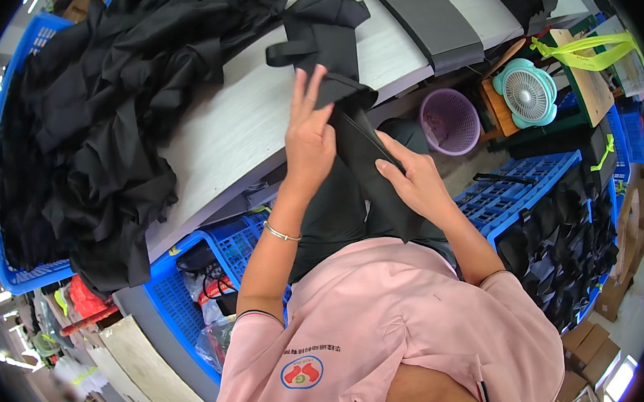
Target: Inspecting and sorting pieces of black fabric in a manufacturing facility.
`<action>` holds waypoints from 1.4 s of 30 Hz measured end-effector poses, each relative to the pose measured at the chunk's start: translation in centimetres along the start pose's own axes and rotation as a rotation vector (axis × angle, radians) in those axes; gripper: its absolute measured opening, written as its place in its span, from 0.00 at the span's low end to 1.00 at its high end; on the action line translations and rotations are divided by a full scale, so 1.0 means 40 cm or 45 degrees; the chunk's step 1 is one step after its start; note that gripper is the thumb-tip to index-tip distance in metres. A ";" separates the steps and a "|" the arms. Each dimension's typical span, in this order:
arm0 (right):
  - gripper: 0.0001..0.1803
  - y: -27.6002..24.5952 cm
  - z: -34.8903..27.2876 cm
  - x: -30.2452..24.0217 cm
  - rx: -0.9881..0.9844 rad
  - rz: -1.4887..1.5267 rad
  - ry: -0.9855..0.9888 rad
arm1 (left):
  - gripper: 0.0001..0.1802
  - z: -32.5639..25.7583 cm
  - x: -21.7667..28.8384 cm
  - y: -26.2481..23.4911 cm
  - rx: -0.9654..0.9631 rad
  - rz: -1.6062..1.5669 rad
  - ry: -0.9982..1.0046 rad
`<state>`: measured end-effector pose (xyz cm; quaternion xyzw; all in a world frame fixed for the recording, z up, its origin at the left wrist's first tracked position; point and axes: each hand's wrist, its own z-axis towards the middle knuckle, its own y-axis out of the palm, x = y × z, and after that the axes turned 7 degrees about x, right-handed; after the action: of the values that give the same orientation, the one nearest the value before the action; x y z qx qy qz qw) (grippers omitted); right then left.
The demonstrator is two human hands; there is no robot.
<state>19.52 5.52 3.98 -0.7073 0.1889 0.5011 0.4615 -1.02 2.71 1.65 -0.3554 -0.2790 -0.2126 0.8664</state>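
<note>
A long black fabric piece point(367, 148) runs from the table edge down over my lap, with a seam or zipper-like line along it. My left hand point(308, 138) is at its left edge: thumb and a bent finger close together against the cloth, two other fingers stretched up. My right hand point(411, 175) grips its right edge between thumb and fingers. Just beyond my left hand, on the table, lies the upper part of the black cloth point(332, 38), folded, with a loop of strap point(291, 51) sticking out to the left.
A heap of black fabric point(124, 88) covers the left of the pale table point(211, 138), spilling from a blue crate point(3, 188). Flat grey-black panels point(429, 22) lie at far right. A purple basket point(450, 121), turquoise fan point(527, 93) and blue crate of black pieces point(553, 251) stand right.
</note>
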 end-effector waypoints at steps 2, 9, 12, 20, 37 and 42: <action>0.23 0.014 0.020 -0.002 -0.006 -0.181 0.040 | 0.19 -0.006 0.051 0.003 -0.164 -0.099 0.058; 0.14 0.089 0.093 0.073 0.420 -0.487 -0.496 | 0.20 -0.050 0.128 -0.006 -0.244 -0.210 0.161; 0.16 0.088 0.160 0.157 0.397 0.052 -0.366 | 0.27 -0.073 0.132 -0.034 -0.158 -0.153 0.214; 0.16 0.088 0.147 0.012 0.464 1.263 0.491 | 0.48 -0.169 0.109 0.009 0.100 -0.089 -0.290; 0.23 0.097 0.156 0.047 0.425 1.590 0.507 | 0.31 -0.126 0.171 0.041 0.378 -0.371 -0.337; 0.21 0.118 0.151 0.079 0.328 1.610 0.451 | 0.30 -0.133 0.183 0.033 0.376 -0.410 -0.413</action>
<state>14.21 8.84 -1.42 -0.4712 0.6984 0.5247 0.1219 7.01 -1.57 2.50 -0.2057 -0.4952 -0.2447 0.8078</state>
